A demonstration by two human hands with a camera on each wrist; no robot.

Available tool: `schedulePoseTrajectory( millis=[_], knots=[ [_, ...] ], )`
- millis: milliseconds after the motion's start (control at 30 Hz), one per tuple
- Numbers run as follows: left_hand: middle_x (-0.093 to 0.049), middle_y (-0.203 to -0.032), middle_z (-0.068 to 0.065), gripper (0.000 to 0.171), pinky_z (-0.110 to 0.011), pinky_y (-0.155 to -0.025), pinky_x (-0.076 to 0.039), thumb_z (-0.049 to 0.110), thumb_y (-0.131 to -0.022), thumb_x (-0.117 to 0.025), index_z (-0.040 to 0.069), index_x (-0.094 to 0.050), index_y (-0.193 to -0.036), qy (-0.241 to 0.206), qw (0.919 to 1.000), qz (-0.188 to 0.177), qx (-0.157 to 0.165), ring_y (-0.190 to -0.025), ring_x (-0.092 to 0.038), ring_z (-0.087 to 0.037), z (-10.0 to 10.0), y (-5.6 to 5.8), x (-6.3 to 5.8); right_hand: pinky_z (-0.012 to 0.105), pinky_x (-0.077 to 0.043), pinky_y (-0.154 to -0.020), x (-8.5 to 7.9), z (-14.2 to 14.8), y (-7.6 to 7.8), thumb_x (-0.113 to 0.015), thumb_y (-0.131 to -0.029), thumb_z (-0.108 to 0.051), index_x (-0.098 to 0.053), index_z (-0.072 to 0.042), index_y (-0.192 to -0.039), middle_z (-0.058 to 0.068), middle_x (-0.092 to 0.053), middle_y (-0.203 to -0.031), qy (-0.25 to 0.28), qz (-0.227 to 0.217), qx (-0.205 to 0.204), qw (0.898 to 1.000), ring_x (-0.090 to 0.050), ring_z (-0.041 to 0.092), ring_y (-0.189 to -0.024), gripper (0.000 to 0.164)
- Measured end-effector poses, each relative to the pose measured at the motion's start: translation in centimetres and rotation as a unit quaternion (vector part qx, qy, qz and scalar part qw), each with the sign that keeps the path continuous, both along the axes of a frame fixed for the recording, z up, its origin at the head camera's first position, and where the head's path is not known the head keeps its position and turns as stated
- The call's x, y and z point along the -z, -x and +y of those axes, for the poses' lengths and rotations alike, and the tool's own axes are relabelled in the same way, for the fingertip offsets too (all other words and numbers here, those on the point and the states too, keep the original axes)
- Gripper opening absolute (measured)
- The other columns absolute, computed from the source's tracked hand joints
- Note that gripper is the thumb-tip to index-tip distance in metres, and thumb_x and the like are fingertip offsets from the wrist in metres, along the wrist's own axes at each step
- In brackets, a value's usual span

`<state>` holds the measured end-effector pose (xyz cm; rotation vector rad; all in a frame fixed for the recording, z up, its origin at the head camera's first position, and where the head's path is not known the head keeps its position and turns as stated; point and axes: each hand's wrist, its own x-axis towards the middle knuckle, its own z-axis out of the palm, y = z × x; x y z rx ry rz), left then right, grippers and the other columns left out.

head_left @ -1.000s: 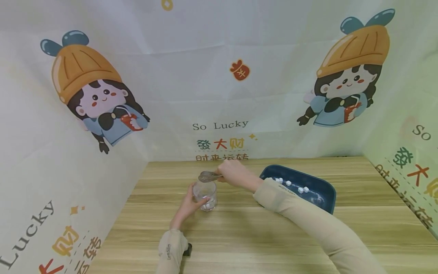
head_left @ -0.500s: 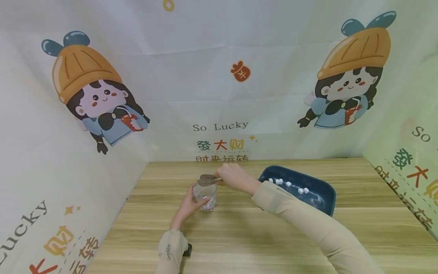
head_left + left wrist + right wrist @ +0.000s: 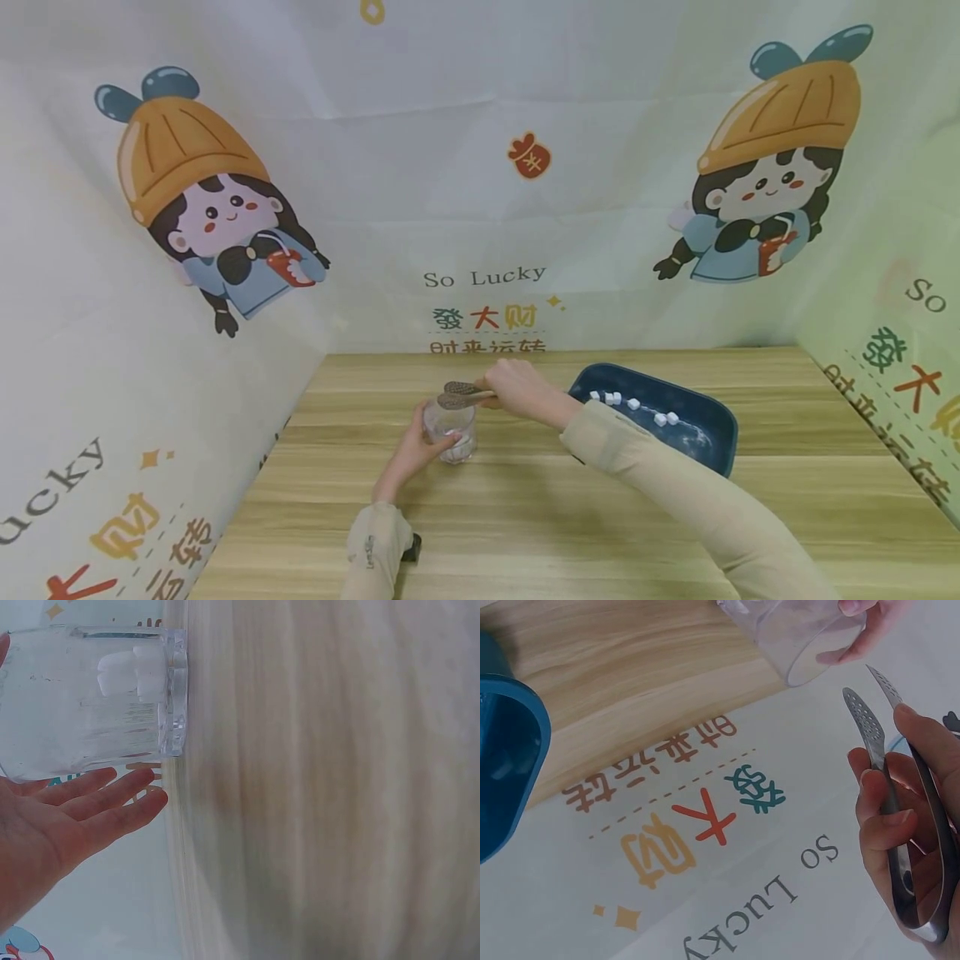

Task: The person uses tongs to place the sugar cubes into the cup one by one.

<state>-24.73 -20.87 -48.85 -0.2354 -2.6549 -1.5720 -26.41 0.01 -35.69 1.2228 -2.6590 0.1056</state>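
Note:
My left hand (image 3: 408, 450) holds a clear drinking glass (image 3: 75, 712) upright on the table, thumb on the near side. Several white cubes (image 3: 135, 673) lie at the glass's bottom; the left wrist view shows some of this hand's fingers extended alongside it. Above the glass's mouth, my right hand (image 3: 522, 388) grips metal tongs (image 3: 868, 724) with perforated tips. Those tips stand apart with nothing between them in the right wrist view. Beside the right forearm is a dark blue tray (image 3: 729, 442) with several white cubes (image 3: 634, 404); the sleeve hides its near left part.
The wooden table (image 3: 517, 533) meets a printed cloth backdrop (image 3: 600, 308) at its back edge, and cloth also hangs on both sides. A small black item (image 3: 411, 547) sits at the left sleeve's cuff.
The tongs' tips, close together a second ago, have spread apart over the glass. My right hand has shifted slightly down and right. My left hand and the glass stay in place.

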Motion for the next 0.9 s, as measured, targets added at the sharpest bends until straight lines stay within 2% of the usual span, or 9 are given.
schedulePoseTrajectory(
  millis=[133, 233, 367, 633, 900],
  knots=[
    [-0.033, -0.135, -0.031, 0.078, -0.057, -0.102, -0.029, 0.019, -0.08, -0.066, -0.003, -0.018, -0.137, 0.0, 0.9999, -0.011, 0.003, -0.124, -0.033, -0.046, 0.5, -1.0, -1.7, 0.026, -0.05, -0.05, 0.2, 0.6, 0.2, -0.068, -0.077, -0.024, -0.07, -0.012, -0.088, 0.003, -0.07, -0.081, 0.012, -0.005, -0.006, 1.0, -0.062, 0.015, -0.062, 0.016],
    [-0.031, -0.136, -0.032, 0.078, -0.058, -0.103, -0.028, 0.019, -0.08, -0.066, -0.003, -0.017, -0.137, 0.001, 0.9998, -0.018, 0.001, -0.125, -0.031, -0.047, 0.5, -0.9, -1.6, 0.026, -0.05, -0.05, 0.3, 1.1, 0.3, -0.068, -0.077, -0.024, -0.07, -0.012, -0.093, 0.003, -0.07, -0.081, 0.021, -0.015, -0.007, 1.0, -0.063, 0.015, -0.062, 0.02],
    [-0.031, -0.138, -0.029, 0.082, -0.056, -0.104, -0.027, 0.026, -0.079, -0.067, 0.002, -0.016, -0.138, 0.007, 0.9998, -0.018, -0.004, -0.126, -0.031, -0.045, -0.1, 0.2, 0.1, 0.026, -0.053, -0.056, 0.3, 1.7, 0.3, -0.066, -0.079, -0.026, -0.068, -0.012, -0.103, 0.004, -0.071, -0.088, 0.032, -0.035, 0.006, 0.999, -0.066, 0.015, -0.068, 0.027],
    [-0.028, -0.139, -0.031, 0.083, -0.058, -0.102, -0.028, 0.03, -0.078, -0.067, 0.004, -0.016, -0.139, 0.02, 0.9996, -0.017, -0.007, -0.126, -0.029, -0.047, 0.0, 0.0, -0.1, 0.027, -0.055, -0.063, 0.1, 3.2, 0.3, -0.066, -0.079, -0.029, -0.067, -0.011, -0.105, 0.005, -0.07, -0.093, 0.063, -0.055, 0.008, 0.996, -0.067, 0.016, -0.075, 0.032],
    [-0.03, -0.136, -0.034, 0.082, -0.057, -0.101, -0.03, 0.027, -0.078, -0.068, 0.0, -0.019, -0.137, 0.034, 0.9993, -0.001, -0.012, -0.124, -0.032, -0.048, 0.1, 0.0, 0.0, 0.029, -0.055, -0.066, 0.2, 4.9, 0.2, -0.065, -0.079, -0.031, -0.065, -0.011, -0.108, 0.006, -0.069, -0.098, 0.082, -0.068, 0.019, 0.994, -0.067, 0.017, -0.08, 0.036]
  ],
)
